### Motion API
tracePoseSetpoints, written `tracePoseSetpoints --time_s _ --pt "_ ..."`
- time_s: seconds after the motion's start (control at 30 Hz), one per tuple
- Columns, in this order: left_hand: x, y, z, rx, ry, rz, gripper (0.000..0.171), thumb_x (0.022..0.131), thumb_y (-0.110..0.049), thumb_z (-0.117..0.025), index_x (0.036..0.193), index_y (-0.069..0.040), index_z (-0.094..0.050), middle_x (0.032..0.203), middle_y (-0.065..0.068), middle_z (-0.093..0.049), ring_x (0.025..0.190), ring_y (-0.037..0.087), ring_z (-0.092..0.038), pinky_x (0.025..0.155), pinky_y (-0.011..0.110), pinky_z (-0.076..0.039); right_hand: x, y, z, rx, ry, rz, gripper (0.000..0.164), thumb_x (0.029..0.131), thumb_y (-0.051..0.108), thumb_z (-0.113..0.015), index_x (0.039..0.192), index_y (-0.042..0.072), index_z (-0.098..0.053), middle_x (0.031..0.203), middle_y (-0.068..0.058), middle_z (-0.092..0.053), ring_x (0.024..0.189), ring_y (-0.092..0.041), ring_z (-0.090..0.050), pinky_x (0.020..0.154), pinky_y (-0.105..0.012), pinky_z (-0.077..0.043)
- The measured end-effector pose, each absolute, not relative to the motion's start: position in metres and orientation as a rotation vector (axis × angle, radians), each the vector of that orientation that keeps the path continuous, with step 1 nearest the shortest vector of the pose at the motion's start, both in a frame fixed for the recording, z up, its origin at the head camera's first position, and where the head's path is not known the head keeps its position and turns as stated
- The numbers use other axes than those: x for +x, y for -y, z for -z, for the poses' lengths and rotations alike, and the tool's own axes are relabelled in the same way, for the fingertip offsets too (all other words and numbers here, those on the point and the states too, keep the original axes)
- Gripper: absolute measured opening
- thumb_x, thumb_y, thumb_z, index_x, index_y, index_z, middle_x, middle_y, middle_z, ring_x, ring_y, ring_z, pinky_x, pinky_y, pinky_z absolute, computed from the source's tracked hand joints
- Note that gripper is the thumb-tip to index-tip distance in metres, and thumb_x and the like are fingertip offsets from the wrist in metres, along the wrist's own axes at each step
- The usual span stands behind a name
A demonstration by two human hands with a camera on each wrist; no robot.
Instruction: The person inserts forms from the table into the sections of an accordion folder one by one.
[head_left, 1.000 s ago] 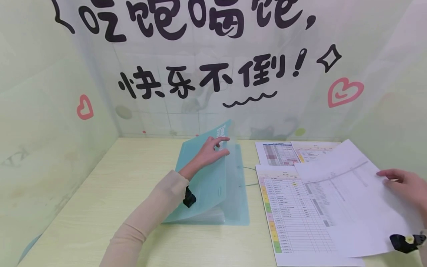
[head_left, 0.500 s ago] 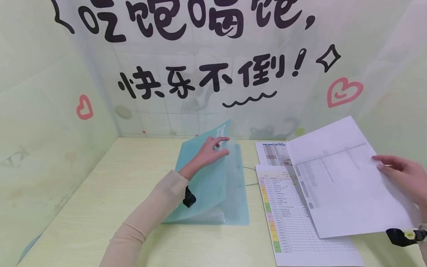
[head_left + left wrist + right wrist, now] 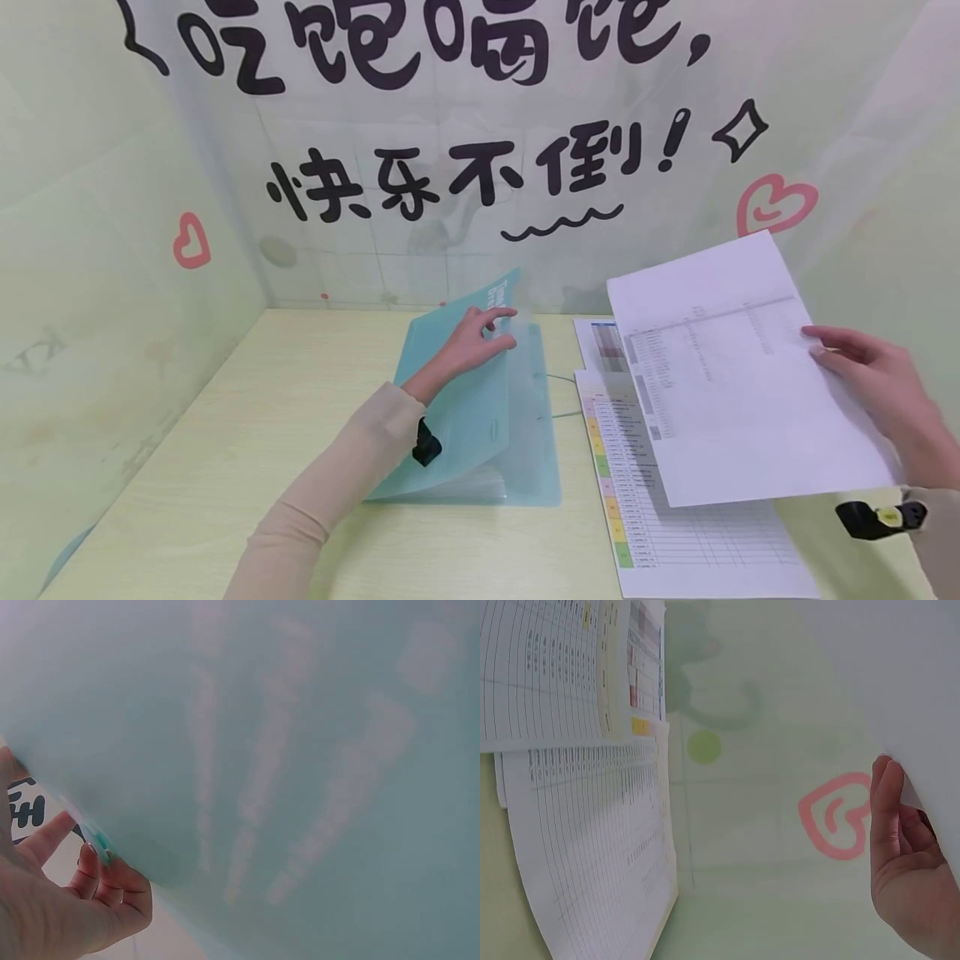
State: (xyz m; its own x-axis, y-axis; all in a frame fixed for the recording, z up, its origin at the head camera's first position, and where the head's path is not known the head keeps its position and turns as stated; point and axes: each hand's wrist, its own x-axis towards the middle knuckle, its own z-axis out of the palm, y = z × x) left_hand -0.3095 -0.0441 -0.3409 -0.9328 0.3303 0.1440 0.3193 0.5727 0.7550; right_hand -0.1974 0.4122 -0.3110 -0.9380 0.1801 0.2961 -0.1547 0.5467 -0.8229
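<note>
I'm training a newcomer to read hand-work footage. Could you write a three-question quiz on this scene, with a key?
1. What is holding up the raised sheet?
2. True or false: the teal folder is held partly open by the left hand.
3. In the head view, down which edge of the ruled form beneath do the coloured labels run?
a) left
b) right
c) bottom

Key:
1. The right hand, at the sheet's side edge.
2. True.
3. a
</note>
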Motion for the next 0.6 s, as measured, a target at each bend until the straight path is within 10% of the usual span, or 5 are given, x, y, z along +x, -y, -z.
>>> tracePoseSetpoints --time_s 0.6 --pt "-0.31 0.043 0.342 0.576 -2.775 -1.322 0.046 0.081 -0.031 -0.057 0.124 -0.019 -0.051 0.095 0.007 -0.039 0.086 0.019 -0.04 0.062 0.032 -0.036 -0.204 -0.373 0.305 0.002 2.394 -1.628 0.035 0.084 0.018 -0.059 0.119 0.021 -0.058 0.095 0.02 -0.055 0.075 0.001 -0.052 0.06 -0.013 -0.042"
